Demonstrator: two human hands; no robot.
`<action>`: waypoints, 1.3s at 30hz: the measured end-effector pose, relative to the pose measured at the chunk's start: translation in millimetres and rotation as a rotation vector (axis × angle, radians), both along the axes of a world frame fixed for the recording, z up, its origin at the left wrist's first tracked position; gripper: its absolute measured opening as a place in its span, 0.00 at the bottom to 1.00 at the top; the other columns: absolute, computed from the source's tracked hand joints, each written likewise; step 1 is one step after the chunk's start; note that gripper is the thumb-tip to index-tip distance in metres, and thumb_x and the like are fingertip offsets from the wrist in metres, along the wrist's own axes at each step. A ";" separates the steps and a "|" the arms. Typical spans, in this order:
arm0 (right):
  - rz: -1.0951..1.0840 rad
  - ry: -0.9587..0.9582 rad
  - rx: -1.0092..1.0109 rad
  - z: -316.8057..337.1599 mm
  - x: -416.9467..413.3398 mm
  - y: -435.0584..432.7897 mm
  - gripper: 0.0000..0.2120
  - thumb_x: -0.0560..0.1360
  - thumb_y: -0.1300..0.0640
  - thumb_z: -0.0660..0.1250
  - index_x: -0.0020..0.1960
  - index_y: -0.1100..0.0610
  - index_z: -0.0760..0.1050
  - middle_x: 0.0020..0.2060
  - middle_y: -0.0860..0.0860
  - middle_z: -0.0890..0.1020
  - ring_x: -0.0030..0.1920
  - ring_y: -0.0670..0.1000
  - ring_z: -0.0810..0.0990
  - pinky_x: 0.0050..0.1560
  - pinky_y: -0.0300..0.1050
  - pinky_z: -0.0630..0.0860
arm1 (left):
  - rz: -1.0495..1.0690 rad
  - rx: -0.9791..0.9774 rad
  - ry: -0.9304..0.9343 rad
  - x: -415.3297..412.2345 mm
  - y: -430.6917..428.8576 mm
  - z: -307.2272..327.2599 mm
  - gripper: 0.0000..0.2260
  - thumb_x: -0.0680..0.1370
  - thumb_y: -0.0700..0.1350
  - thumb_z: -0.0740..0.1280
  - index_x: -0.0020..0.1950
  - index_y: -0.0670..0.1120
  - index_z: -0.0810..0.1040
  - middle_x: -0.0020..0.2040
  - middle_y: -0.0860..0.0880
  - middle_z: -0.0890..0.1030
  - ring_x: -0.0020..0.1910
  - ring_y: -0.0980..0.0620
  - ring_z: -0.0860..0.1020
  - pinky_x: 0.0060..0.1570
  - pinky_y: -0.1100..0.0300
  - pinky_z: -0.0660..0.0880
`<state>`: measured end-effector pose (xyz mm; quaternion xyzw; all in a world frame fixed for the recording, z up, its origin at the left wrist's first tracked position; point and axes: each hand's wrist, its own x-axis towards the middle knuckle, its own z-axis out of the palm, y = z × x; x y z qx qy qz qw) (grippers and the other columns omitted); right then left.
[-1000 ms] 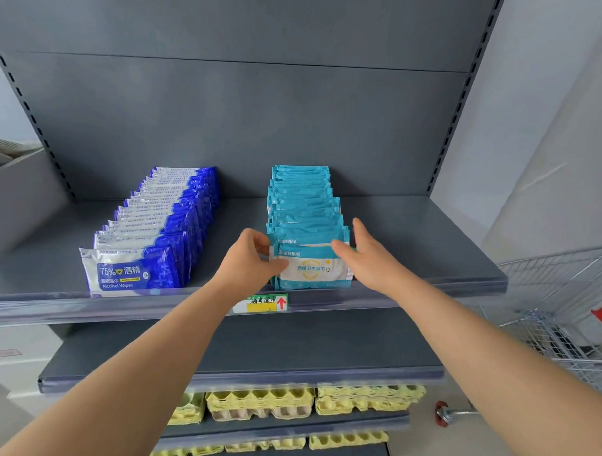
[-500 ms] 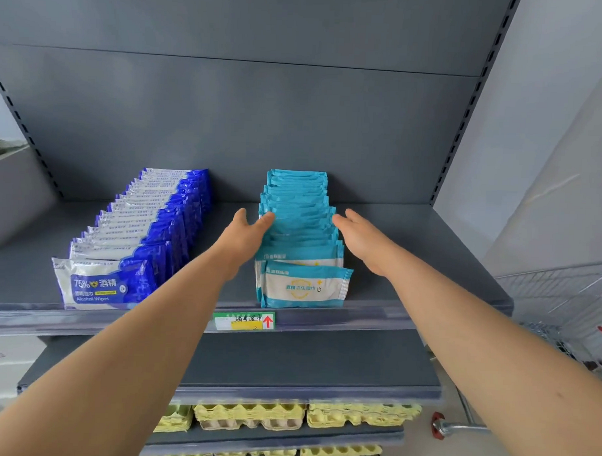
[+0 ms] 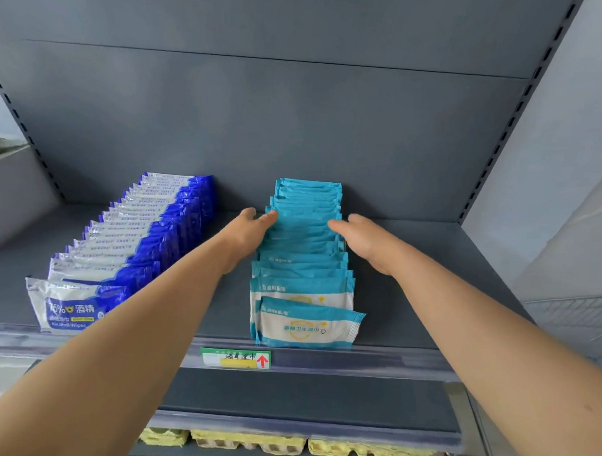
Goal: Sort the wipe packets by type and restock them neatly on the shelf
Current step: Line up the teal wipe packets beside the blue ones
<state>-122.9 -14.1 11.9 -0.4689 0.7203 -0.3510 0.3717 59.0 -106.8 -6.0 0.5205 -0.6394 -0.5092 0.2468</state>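
On the left half of a grey shelf [image 3: 428,266], a row of blue-and-white wipe packets [image 3: 128,242] runs from the front edge back toward the rear panel, each standing on edge and overlapping the next. The front packet faces out at the left front corner.

The person's left hand [image 3: 245,232] reaches in mid-shelf with its fingers straight and together, fingertips pressed against the left side of a row of teal wipe packets [image 3: 304,248]. A green price tag [image 3: 235,358] sits in the front rail just below. The teal row stands at the middle of the shelf, front edge to rear panel, and its front packet [image 3: 310,325] is skewed, with its right end poking out.

The right hand [image 3: 367,243] mirrors the left, fingers extended and touching the row's right side, gripping nothing. Yellow egg trays [image 3: 247,442] fill a lower shelf.
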 end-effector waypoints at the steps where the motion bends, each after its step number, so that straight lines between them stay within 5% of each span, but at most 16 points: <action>1: -0.029 0.013 -0.018 1.7 -4.5 -5.5 0.16 0.81 0.52 0.56 0.66 0.57 0.69 0.63 0.48 0.73 0.60 0.48 0.72 0.61 0.44 0.66 | 0.022 -0.022 -0.024 -3.1 -5.0 2.1 0.32 0.79 0.60 0.60 0.77 0.46 0.57 0.73 0.47 0.66 0.69 0.46 0.68 0.70 0.49 0.64; 3: -0.072 -0.032 -0.018 0.1 -11.3 -20.3 0.24 0.82 0.51 0.56 0.73 0.63 0.58 0.70 0.54 0.67 0.68 0.52 0.67 0.66 0.46 0.62 | 0.028 -0.013 -0.008 -9.9 -18.3 1.5 0.33 0.79 0.60 0.60 0.78 0.47 0.53 0.76 0.47 0.62 0.72 0.46 0.64 0.71 0.49 0.62; 7: -0.083 -0.149 0.009 -9.8 -15.9 -50.2 0.33 0.81 0.48 0.56 0.78 0.58 0.45 0.76 0.52 0.57 0.75 0.53 0.58 0.72 0.49 0.56 | 0.029 0.085 0.087 -24.2 -32.4 -0.9 0.33 0.78 0.60 0.61 0.78 0.50 0.53 0.74 0.48 0.65 0.67 0.47 0.70 0.64 0.48 0.71; 11: -0.089 -0.200 -0.008 -16.0 -18.6 -74.0 0.33 0.78 0.47 0.61 0.76 0.53 0.50 0.73 0.49 0.62 0.72 0.54 0.63 0.72 0.53 0.61 | 0.010 0.098 0.125 -37.0 -37.8 -1.9 0.25 0.81 0.55 0.59 0.75 0.47 0.59 0.51 0.54 0.75 0.42 0.55 0.77 0.39 0.55 0.78; 17: -0.064 -0.182 -0.010 -20.9 -21.0 -93.7 0.28 0.77 0.50 0.63 0.72 0.53 0.57 0.67 0.49 0.71 0.65 0.52 0.70 0.64 0.50 0.68 | 0.000 0.066 0.128 -42.3 -51.8 -9.6 0.26 0.80 0.56 0.60 0.75 0.50 0.61 0.60 0.49 0.78 0.52 0.49 0.81 0.57 0.50 0.77; 21: -0.052 -0.110 0.008 -20.8 -21.4 -96.4 0.32 0.76 0.48 0.64 0.74 0.52 0.54 0.66 0.50 0.71 0.62 0.52 0.71 0.64 0.50 0.69 | 0.001 0.077 0.148 -43.2 -52.2 -10.3 0.22 0.81 0.54 0.60 0.73 0.50 0.64 0.57 0.49 0.80 0.48 0.51 0.82 0.47 0.55 0.80; 24: -0.037 0.048 0.008 -14.0 -18.5 -89.4 0.36 0.76 0.46 0.65 0.76 0.54 0.50 0.70 0.51 0.66 0.66 0.53 0.68 0.59 0.45 0.65 | -0.002 0.034 0.137 -39.1 -46.3 -5.7 0.27 0.80 0.56 0.60 0.76 0.49 0.58 0.65 0.51 0.75 0.54 0.50 0.80 0.55 0.51 0.78; 26: -0.033 0.196 -0.027 -9.0 -13.9 -79.9 0.41 0.74 0.43 0.65 0.77 0.55 0.46 0.75 0.51 0.59 0.72 0.53 0.62 0.66 0.46 0.64 | -0.019 -0.027 0.119 -34.2 -37.3 -1.2 0.30 0.80 0.55 0.61 0.78 0.47 0.54 0.65 0.55 0.70 0.56 0.53 0.76 0.58 0.55 0.74; 29: 0.042 0.428 -0.033 0.5 1.2 -55.8 0.43 0.73 0.38 0.64 0.78 0.56 0.47 0.76 0.51 0.53 0.76 0.52 0.53 0.74 0.51 0.57 | -0.089 -0.213 0.042 -19.5 -10.4 6.8 0.23 0.81 0.52 0.61 0.73 0.46 0.63 0.58 0.55 0.70 0.47 0.59 0.74 0.44 0.65 0.71; 34: 0.186 0.673 -0.039 27.5 33.5 2.4 0.34 0.78 0.41 0.59 0.76 0.58 0.56 0.76 0.53 0.56 0.77 0.50 0.49 0.74 0.47 0.50 | -0.199 -0.363 -0.014 24.7 29.0 6.9 0.26 0.78 0.57 0.63 0.75 0.52 0.62 0.72 0.52 0.65 0.70 0.54 0.65 0.64 0.59 0.65; 39: 0.264 0.650 -0.022 35.7 63.6 61.4 0.26 0.78 0.50 0.63 0.74 0.55 0.63 0.74 0.49 0.63 0.74 0.46 0.57 0.69 0.38 0.53 | -0.358 -0.437 -0.057 69.0 65.4 -3.8 0.32 0.71 0.59 0.72 0.72 0.53 0.67 0.68 0.56 0.68 0.66 0.60 0.67 0.63 0.64 0.63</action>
